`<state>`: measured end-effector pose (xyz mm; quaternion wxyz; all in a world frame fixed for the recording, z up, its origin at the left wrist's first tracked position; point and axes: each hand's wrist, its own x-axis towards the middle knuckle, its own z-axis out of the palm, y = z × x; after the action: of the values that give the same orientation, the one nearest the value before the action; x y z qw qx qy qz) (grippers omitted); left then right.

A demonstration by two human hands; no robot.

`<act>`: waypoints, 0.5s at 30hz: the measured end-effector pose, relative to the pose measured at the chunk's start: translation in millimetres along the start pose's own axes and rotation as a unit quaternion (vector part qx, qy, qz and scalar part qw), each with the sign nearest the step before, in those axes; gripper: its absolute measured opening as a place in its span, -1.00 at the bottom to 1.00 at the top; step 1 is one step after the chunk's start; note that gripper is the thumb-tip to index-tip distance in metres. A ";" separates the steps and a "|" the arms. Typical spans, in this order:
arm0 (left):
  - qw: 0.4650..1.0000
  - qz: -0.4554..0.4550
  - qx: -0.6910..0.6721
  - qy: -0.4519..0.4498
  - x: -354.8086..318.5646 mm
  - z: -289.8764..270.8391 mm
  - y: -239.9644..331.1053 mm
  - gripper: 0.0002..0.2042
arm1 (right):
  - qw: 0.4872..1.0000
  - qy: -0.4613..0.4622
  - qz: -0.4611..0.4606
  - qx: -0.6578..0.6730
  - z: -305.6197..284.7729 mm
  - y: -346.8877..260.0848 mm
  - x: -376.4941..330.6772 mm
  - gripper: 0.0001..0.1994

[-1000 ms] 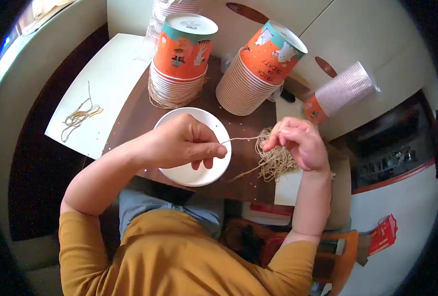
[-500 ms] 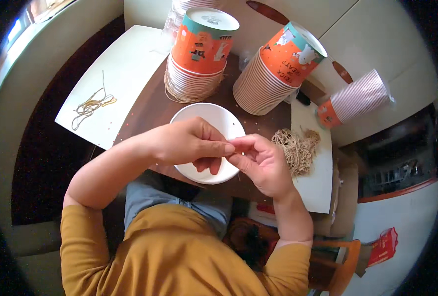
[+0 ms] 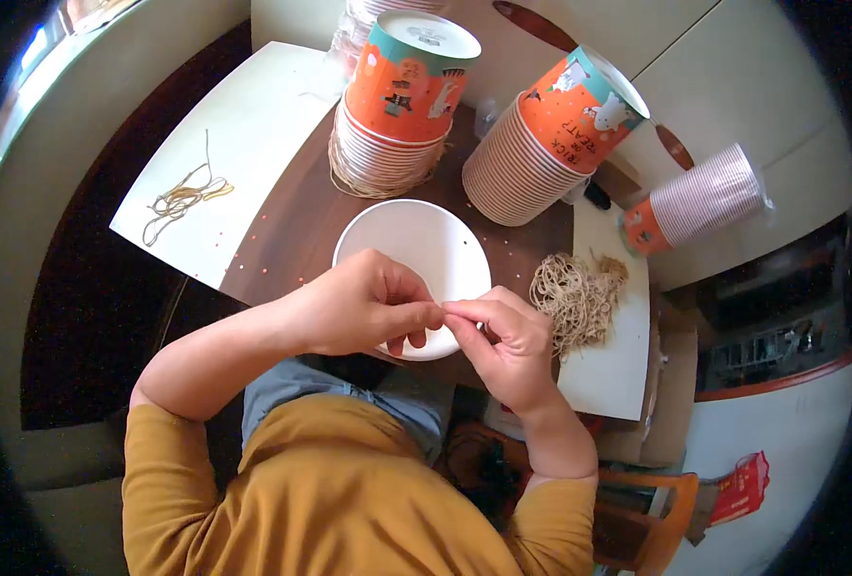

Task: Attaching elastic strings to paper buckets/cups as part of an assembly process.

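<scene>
While lettered paper cups (image 3: 559, 123) stand upper right, our left hand (image 3: 373, 305) and right hand (image 3: 508, 346) together pinch barely visible twine (image 3: 443, 307).

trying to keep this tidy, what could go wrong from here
The left hand and right hand pinch close together over the white bowl; anything fine in that grip is too small to make out and might slip. The tangled twine beside the right hand could snag. The orange-topped cup stack beyond the bowl might tip if bumped.
</scene>
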<state>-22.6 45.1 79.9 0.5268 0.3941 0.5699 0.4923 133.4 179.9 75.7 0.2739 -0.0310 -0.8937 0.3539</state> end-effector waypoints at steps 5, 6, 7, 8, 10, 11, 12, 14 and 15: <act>0.985 0.104 0.128 0.046 -7.6 9.1 0.8 -0.83 | 1.000 -0.001 0.021 -0.003 -2.3 -8.9 -8.2 -0.87; 0.974 0.146 0.163 0.059 -7.8 11.2 1.7 -0.85 | 1.000 -0.001 0.022 -0.003 -4.1 -10.5 -10.5 -0.87; 0.974 0.146 0.162 0.058 -5.4 11.2 1.1 -0.85 | 0.999 -0.013 0.031 -0.009 -6.6 -11.5 -12.8 -0.88; 0.960 0.192 0.200 0.042 -2.4 10.1 -0.3 -0.87 | 0.999 -0.026 0.039 -0.013 -8.3 -11.8 -15.0 -0.89; 0.914 0.275 0.292 0.054 11.8 3.5 -1.9 -0.88 | 0.999 -0.006 0.014 -0.043 -9.5 -1.0 -14.6 -0.90; 0.882 0.311 0.344 0.084 23.1 -5.4 -1.0 -0.85 | 0.999 -0.010 0.048 -0.023 -10.0 3.1 -14.9 -0.93; 0.819 0.346 0.441 0.119 41.0 -20.3 0.6 -0.76 | 0.996 0.002 0.087 0.003 -10.8 5.2 -14.7 -0.94; 0.759 0.370 0.510 0.165 79.6 -39.1 0.2 -0.65 | 0.989 0.025 0.130 0.065 -15.7 20.2 -17.4 -0.95; 0.781 0.353 0.498 0.135 91.2 -49.8 -5.9 -0.72 | 0.986 0.025 0.142 0.082 -15.1 22.4 -14.6 -0.95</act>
<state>-83.7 124.9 52.8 -0.0350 0.7046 0.6220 0.3398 150.4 202.3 63.4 0.2443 -0.1441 -0.8412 0.4603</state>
